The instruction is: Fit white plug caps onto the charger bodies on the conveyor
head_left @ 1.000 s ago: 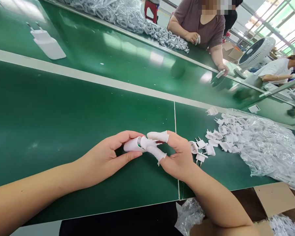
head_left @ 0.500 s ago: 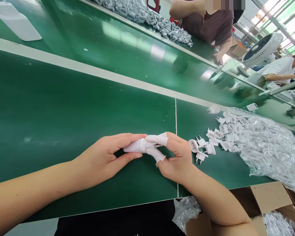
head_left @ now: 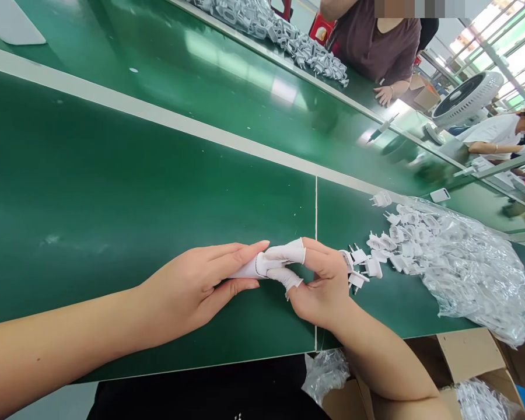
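A small white adapter [head_left: 248, 269] with a dark seam line is held between my two hands, above the green table. My left hand [head_left: 201, 274] is closed round its left end, thumb below and fingers above. My right hand [head_left: 319, 280], with white covers on the thumb and finger, pinches the right end, on the far side of the seam. The covered fingertips hide most of that end. Loose white plug pieces [head_left: 373, 266] lie just right of my right hand.
A clear plastic bag [head_left: 476, 274] of white plug pieces lies on the right of the green table [head_left: 135, 192]. Open cardboard boxes [head_left: 470, 353] stand below its edge. Across the belt are a heap of plugs [head_left: 284, 35], a person [head_left: 371, 46] and a fan [head_left: 468, 99].
The view has shifted slightly. Both hands keep their hold on the adapter, and my left fingers now cover more of it. The person's hand across the belt has moved a little left.
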{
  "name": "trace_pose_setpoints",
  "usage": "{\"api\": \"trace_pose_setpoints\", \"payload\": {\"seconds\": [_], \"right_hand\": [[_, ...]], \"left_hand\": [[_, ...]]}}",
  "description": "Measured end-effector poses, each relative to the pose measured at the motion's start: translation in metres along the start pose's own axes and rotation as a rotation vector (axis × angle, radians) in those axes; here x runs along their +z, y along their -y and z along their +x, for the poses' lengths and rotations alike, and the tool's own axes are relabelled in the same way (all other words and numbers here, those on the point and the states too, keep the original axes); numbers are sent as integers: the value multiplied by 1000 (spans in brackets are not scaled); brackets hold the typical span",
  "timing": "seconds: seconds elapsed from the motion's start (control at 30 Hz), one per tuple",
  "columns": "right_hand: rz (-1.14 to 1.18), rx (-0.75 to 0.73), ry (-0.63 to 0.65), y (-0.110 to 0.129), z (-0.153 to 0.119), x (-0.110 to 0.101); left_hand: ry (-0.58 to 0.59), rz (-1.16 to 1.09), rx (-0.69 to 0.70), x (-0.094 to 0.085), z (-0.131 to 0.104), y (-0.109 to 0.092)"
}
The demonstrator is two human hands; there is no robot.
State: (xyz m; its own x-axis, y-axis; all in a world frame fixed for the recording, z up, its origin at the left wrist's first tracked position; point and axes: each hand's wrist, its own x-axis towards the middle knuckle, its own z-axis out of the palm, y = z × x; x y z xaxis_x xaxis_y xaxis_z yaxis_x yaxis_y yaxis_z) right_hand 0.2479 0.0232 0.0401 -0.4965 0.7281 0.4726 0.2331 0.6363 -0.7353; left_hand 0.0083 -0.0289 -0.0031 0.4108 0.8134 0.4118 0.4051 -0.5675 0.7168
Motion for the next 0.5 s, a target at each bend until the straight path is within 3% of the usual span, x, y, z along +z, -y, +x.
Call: {"api": "trace_pose_setpoints", "payload": {"seconds": [0.13,0.23,0.33,0.4,0.5], "right_hand": [[-29,11,-28,3,4,-5],[-6,71,-74,3,7,-7],[-12,36,-109,5,8,-4],[-54,3,-109,6,6,-1],[-138,3,-113,7,3,4]], "left_hand": [[-24,-84,-127,-1,0,0],[-69,-256,-397,-5,4,-7],[-87,-504,-655,-11,10,-16],[-114,-636,-743,-13,14,-23],[-182,-662,-798,-13,21,-32]]}}
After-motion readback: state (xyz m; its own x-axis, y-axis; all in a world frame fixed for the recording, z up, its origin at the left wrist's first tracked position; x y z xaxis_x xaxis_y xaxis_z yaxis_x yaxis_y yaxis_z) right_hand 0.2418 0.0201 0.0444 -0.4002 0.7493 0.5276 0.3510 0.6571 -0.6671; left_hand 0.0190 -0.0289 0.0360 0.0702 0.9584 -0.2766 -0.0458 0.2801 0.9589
